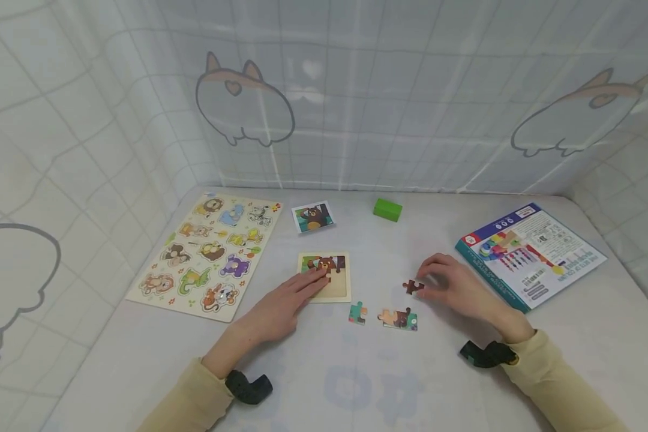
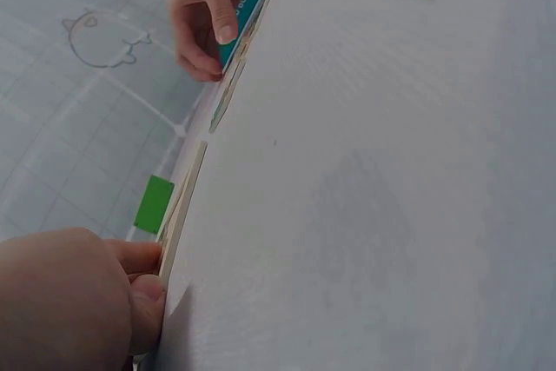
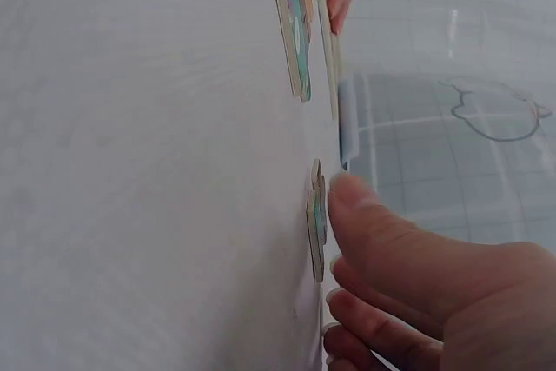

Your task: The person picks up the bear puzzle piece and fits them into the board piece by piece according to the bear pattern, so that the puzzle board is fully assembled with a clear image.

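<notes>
My left hand (image 1: 278,309) rests with straight fingers over a small wooden puzzle tray (image 1: 335,297), its thumb against the tray's near edge in the left wrist view. A bear picture fills part of the tray; the fingers hide some of it. With thumb and index finger, my right hand (image 1: 459,288) pinches a small dark brown jigsaw piece (image 1: 411,287) low over the table. Between the hands lie a green-and-peach jigsaw piece (image 1: 358,313) and, to its right, some joined jigsaw pieces (image 1: 399,318) showing peach, brown and green.
A bear picture card (image 1: 313,217) and a green block (image 1: 387,210) sit behind the tray. An animal puzzle board (image 1: 202,255) lies on the left. On the right, a flat printed box (image 1: 534,255) lies close beyond the right hand. Patterned cloth walls (image 1: 356,120) enclose the table.
</notes>
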`<state>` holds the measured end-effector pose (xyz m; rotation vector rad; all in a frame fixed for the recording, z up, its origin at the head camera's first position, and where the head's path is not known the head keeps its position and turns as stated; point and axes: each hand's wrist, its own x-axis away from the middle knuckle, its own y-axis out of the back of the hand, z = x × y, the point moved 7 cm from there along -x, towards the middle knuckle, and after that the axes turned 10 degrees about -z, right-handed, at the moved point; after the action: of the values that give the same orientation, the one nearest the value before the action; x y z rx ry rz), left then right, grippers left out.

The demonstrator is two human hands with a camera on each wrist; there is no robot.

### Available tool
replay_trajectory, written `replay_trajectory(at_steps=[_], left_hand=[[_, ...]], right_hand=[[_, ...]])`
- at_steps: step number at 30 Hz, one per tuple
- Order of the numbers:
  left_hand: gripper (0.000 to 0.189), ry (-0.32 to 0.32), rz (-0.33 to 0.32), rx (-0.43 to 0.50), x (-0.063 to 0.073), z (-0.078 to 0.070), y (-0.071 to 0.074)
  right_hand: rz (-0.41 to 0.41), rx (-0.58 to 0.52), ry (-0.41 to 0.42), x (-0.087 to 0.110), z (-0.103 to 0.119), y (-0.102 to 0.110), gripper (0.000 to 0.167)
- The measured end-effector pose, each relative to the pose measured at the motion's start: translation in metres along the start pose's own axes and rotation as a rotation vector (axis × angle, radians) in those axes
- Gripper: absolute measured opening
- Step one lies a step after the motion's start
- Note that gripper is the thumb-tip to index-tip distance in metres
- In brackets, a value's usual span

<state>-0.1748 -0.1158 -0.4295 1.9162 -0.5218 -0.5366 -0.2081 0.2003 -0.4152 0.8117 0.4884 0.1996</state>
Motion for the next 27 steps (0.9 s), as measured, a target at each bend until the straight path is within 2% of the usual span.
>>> replay_trajectory(at_steps=[7, 18, 27], left_hand=[[0.055, -0.028, -0.022, -0.027, -0.0003, 0.0003, -0.0004], [0.055, -0.013, -0.009, -0.006, -0.0001, -0.0012, 0.0011], [0.054, -0.02, -0.009, -0.018, 0.0002, -0.0014, 0.0008]], right_hand=[[-0.026, -0.024, -0.002, -0.0005, -0.0013, -0.0015, 0.023], [-0.059, -0.065, 0.019, 0.0002, -0.0036, -0.0022, 0.017], [-0.032, -0.063, 0.022, 0.0013, -0.0048, -0.0026, 0.018]])
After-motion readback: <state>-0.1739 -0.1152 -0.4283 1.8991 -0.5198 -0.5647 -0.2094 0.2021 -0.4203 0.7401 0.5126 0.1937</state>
